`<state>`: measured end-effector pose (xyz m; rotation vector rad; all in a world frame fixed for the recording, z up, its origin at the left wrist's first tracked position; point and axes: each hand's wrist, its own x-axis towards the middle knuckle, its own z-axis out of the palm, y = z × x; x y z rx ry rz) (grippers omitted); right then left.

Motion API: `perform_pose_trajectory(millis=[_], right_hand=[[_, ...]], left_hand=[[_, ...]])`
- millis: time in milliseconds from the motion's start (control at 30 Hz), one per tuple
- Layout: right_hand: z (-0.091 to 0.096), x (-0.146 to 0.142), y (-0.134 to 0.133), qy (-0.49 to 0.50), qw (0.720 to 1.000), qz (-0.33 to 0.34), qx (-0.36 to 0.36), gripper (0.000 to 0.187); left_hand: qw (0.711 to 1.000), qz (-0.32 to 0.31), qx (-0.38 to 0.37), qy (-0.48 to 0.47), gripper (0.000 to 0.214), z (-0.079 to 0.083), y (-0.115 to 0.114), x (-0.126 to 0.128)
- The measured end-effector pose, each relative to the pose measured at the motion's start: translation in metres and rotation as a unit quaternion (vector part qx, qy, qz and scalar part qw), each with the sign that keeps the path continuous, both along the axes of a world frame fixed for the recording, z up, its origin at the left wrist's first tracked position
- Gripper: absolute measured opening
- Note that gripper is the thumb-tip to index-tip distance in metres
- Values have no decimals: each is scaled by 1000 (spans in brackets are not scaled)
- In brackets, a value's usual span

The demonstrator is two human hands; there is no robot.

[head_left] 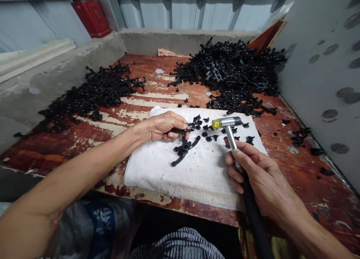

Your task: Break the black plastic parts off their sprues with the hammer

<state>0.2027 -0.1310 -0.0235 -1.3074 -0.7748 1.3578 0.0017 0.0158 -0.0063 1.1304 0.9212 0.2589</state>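
My left hand [168, 127] is closed around a black plastic part [192, 126] with knobbed ends, held over a folded white cloth [157, 172]. Below it on the cloth rest more black parts [184, 149] with slim arms and round ends. In my right hand [250, 163] is a small mallet [229, 126] with a silver head, one yellow face, one black face and a black grip. The mallet's head hovers above or rests near several small loose black pieces [208, 138]; whether it touches them I cannot tell.
A large heap of black parts [227, 64] lies at the back right, and a smaller heap [92, 94] at the left. The worn red-brown tabletop [152, 81] meets a concrete ledge [146, 39] behind. A grey spotted panel [320, 75] borders the right. A red box [92, 19] sits in the corner.
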Motion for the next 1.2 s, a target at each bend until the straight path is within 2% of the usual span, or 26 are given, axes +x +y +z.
perform_pose_trajectory(millis=[367,567,667,767,833,867,967,1033,1100,1200], right_hand=[[0,0,1,13,1000,-9,-15,32],[-3,0,1,2,1000,-7,-14,33],[-1,2,0,-32,999,10,-4,31],[3,6,1,-147,988,45,24,26],[5,10,5,-268,959,63,72,32],[6,12,8,-333,934,69,108,38],[7,17,19,-493,834,91,230,48],[8,18,23,-549,778,106,288,50],[11,17,25,-569,750,104,320,51],[16,14,24,-577,736,71,348,52]], left_hand=[[1000,6,7,7,13,3,-3,1],[1000,6,-1,6,9,0,-1,2],[1000,3,11,17,5,0,1,2],[998,-7,37,45,9,3,3,4],[996,-14,48,68,13,7,4,6],[996,-18,49,78,15,8,4,6],[993,-26,48,102,18,13,5,9],[991,-35,53,118,19,14,6,10],[989,-40,58,131,18,14,7,10],[989,-38,59,129,15,14,8,10]])
